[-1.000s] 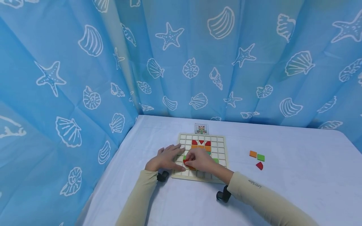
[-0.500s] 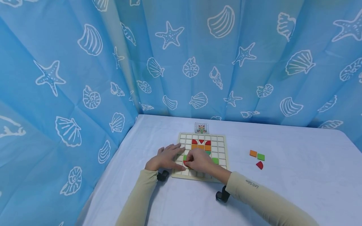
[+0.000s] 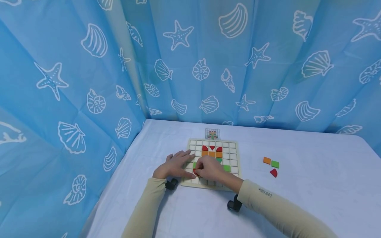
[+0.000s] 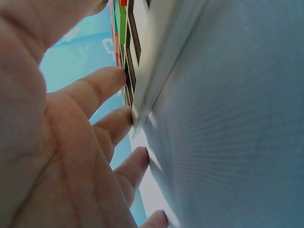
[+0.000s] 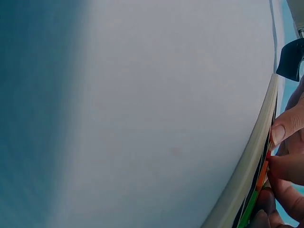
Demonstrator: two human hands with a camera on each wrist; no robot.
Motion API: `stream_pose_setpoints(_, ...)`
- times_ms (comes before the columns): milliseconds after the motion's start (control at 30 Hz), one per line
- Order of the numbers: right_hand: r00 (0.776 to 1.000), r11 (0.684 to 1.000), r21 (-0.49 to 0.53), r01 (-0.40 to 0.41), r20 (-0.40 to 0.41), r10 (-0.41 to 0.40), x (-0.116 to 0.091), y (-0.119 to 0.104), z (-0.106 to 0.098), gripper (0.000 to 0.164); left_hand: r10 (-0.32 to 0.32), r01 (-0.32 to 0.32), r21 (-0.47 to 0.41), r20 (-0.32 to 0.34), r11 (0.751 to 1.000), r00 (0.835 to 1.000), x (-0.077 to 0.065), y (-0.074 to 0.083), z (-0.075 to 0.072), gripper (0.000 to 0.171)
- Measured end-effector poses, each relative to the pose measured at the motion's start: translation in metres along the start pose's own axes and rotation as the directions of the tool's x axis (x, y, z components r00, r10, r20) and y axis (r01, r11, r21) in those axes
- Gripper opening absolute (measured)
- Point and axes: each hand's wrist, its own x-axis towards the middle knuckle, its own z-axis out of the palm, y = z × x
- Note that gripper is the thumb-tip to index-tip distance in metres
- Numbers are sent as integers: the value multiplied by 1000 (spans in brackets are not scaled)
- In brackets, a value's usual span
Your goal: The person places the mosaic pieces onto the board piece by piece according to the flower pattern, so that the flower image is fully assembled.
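My left hand rests with spread fingers over the left side of a pale wooden grid board. In the left wrist view, its fingertips reach the board's edge. My right hand pinches a red tile with a curved edge, down at a cell on the lower left of the grid. The right hand covers the middle of the board. Just above the red tile shows a light green tile. Red tiles, orange tiles and a green square sit in other cells.
On the white table right of the board lie an orange square, a green square and a red quarter-circle. A printed pattern card lies behind the board. A blue shell-print curtain hangs at the back and left.
The red tile has gone from tilted under the right fingertips to lower and flatter in its cell. The right hand has shifted only slightly; the left hand stays in place.
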Motion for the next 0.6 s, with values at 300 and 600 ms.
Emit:
stream_pose_setpoints(300,999,1000,23,-18,31,17,1,1,-2,10,-2,2,9,8,1000,1000,2,-1,1,91)
stream_pose_setpoints(600,999,996,83,-11,32,8,2,4,-3,8,-20,20,3,14,1000,1000,2,0,1,91)
